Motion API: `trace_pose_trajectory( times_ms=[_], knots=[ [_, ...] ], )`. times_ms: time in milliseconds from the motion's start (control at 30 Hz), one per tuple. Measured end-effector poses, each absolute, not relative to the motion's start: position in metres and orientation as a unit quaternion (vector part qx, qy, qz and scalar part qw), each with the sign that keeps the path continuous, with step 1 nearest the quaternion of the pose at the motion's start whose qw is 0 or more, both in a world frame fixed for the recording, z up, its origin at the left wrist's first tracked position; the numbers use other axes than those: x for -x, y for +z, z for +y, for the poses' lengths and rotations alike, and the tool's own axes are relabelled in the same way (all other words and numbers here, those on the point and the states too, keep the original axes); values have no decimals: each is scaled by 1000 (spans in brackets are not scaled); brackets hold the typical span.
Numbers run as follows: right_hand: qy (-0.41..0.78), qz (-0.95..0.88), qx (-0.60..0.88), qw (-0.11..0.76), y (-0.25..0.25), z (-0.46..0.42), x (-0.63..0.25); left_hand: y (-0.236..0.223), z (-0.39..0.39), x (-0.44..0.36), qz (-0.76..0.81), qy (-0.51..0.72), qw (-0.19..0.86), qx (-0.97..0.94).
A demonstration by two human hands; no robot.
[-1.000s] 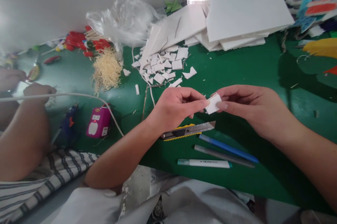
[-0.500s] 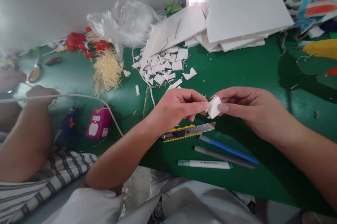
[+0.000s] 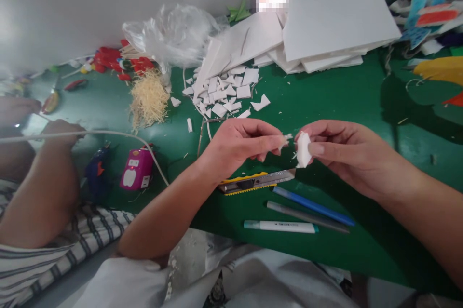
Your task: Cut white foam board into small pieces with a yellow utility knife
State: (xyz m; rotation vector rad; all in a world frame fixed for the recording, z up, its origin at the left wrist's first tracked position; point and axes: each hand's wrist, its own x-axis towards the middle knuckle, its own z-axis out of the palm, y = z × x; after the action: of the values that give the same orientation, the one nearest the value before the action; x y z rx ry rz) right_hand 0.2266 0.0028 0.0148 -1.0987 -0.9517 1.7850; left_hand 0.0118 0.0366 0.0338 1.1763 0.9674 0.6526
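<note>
Between the thumb and fingers of my right hand [image 3: 340,154] is a small white foam piece [image 3: 304,150] with a ragged lower left edge. My left hand [image 3: 246,146], just left of it and apart from it, pinches a torn white foam scrap [image 3: 287,138]. Below my hands a yellow utility knife [image 3: 256,182] lies on the green table [image 3: 325,96], its blade out to the right. In front of it lie a blue pen [image 3: 314,206], a grey pen [image 3: 307,217] and a white marker with teal ends [image 3: 280,226].
Cut foam bits [image 3: 224,93] lie beyond my left hand, with stacked white foam sheets [image 3: 340,14] behind. Further left are a plastic bag [image 3: 173,33], straw-like shreds [image 3: 150,98], a pink power adapter [image 3: 136,169] and a cable [image 3: 108,131]. Another person's arm [image 3: 47,187] rests at left.
My hands have drawn slightly apart. A scrap has come away from the foam piece into my left fingers, and the piece in my right hand has turned.
</note>
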Motion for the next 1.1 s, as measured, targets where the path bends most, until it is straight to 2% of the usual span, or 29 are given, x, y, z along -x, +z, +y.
trace_pose_trajectory(
  times_ms=[100, 200, 267, 333, 467, 567, 700, 933, 1100],
  knots=[
    [653, -393, 482, 432, 12, 5, -233, 32, 49, 1, 511, 354, 540, -568],
    [536, -463, 564, 425, 8, 6, -238, 27, 71, 21, 589, 414, 268, -640],
    [437, -526, 618, 389, 4, 7, -241, 25, 84, 33, 621, 384, 87, -678],
    [358, -580, 643, 349, 0, 7, -242, 25, 90, 40, 643, 302, 29, -703],
    [254, -679, 619, 303, -8, 7, -244, 38, 68, 29, 632, 98, 56, -766],
    [154, -741, 590, 281, -10, 8, -247, 54, 35, 10, 544, -92, 144, -822],
    [67, -786, 559, 253, -9, 7, -252, 68, 11, -6, 432, -247, 181, -848],
    [31, -816, 545, 192, -14, 7, -252, 62, 14, -6, 388, -260, 173, -867],
    [16, -818, 542, 194, -15, 7, -251, 66, 15, -3, 419, -251, 179, -854]
  ],
)
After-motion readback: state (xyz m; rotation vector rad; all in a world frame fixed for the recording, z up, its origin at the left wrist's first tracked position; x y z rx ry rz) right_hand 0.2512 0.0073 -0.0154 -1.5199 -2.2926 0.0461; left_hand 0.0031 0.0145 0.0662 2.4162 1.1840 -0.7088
